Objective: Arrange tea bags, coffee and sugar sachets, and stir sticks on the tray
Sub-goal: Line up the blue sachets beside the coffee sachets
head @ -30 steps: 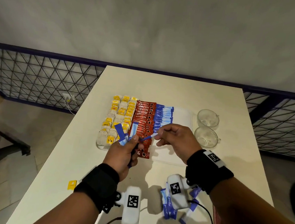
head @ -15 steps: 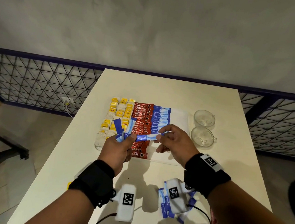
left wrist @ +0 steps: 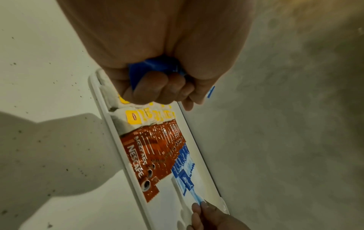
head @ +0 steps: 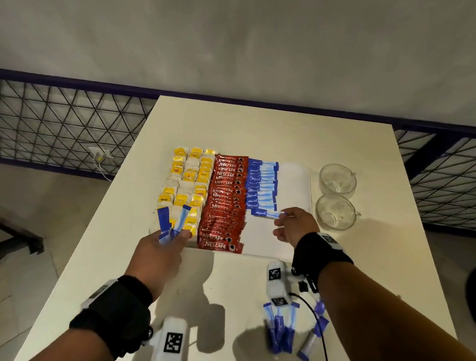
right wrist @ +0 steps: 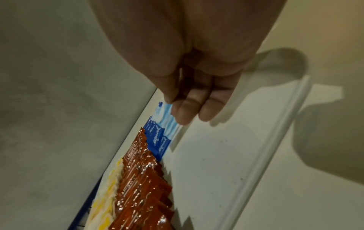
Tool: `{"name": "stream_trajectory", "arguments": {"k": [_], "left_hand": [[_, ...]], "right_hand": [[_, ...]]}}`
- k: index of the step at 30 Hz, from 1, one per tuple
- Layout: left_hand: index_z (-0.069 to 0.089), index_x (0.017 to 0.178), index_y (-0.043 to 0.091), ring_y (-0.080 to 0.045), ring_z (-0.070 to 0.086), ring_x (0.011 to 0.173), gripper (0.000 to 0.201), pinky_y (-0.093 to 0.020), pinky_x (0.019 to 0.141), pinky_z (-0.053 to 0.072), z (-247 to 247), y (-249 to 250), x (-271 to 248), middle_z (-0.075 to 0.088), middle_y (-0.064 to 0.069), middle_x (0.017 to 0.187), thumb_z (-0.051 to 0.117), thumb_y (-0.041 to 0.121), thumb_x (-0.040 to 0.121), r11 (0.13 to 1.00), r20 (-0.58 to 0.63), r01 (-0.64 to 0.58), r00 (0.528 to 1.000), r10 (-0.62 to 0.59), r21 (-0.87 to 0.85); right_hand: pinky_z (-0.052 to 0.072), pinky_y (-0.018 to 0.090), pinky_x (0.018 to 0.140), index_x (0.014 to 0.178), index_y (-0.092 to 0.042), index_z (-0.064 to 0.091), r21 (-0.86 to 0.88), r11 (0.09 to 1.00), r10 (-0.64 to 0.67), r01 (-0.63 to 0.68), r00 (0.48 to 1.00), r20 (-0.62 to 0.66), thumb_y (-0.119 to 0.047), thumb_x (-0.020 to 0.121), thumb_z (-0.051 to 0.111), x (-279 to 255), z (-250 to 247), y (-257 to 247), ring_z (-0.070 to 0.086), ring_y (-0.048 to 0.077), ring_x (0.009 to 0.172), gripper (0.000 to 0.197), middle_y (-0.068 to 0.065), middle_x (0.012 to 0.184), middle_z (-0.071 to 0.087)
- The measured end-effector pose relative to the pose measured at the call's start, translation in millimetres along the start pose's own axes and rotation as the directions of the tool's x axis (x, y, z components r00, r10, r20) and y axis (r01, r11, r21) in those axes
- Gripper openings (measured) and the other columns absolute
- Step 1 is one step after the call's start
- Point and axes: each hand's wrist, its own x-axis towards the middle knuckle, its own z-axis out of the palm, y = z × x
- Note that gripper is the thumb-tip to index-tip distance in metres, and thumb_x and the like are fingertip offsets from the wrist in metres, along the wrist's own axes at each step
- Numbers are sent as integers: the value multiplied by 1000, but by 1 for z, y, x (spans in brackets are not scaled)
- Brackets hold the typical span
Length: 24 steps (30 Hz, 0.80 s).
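A white tray (head: 294,182) holds yellow-tagged tea bags (head: 187,181) on the left, red coffee sachets (head: 225,202) in the middle and a column of blue sugar sachets (head: 260,186). My right hand (head: 281,217) pinches one blue sugar sachet (head: 265,213) by its right end at the near end of that column, low over the tray. My left hand (head: 173,236) hovers over the tray's near left corner and grips a few blue sachets (head: 170,220) that fan upward. The left wrist view shows those blue sachets (left wrist: 151,68) inside the curled fingers (left wrist: 157,87).
Two glass cups (head: 336,197) stand right of the tray. More blue sachets (head: 284,328) lie on the table (head: 264,130) near its front, under my right forearm. A wire fence and floor lie beyond the table's edges. The tray's right strip is bare.
My right hand drew one blue sachet out of the left hand's bunch and carried it right and down to the near end of the sugar column. The left hand stayed near the tray's left corner.
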Motion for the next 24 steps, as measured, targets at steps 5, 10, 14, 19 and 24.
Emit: {"name": "stream_trajectory", "arguments": {"k": [5,10,14,19,24], "left_hand": [[57,96,1,-12,21,44,14,-25,43,21,-14,-1,6,25,1,54,59,15,95,1000,-12,15,1000,-15,23],[58,100,-4,-14,20,47,20,-27,46,22,-20,-3,13,26,1,54,59,15,95,999,-28,27,999,-27,22],[56,91,4,-13,20,46,14,-26,46,22,-19,-4,14,26,2,53,59,17,95,999,-19,35,999,-35,10],[52,84,9,-12,21,45,16,-24,44,23,-16,-7,14,26,1,52,58,17,95,999,-19,37,999,-37,4],[53,82,11,-11,21,45,16,-25,44,24,-14,-7,14,27,1,52,58,17,95,999,-20,35,999,-35,5]], "right_hand": [[48,29,56,84,-18,56,-92,996,18,-17,1000,7,-11,94,52,17,13,3,58,22,52,12,6,75,66],[37,23,46,80,-20,54,-116,993,26,-28,1000,-17,-12,93,48,25,17,3,49,20,48,16,5,76,65],[31,20,43,77,-20,52,-71,997,21,-29,995,-102,-4,91,44,30,14,4,41,18,44,23,6,71,60],[34,22,45,79,-23,53,-155,987,36,-45,998,-59,-11,91,48,29,13,4,44,19,46,18,8,78,63],[45,30,56,76,-27,56,-327,945,11,-24,999,-41,-26,71,62,39,14,8,55,26,60,8,10,93,69]]}}
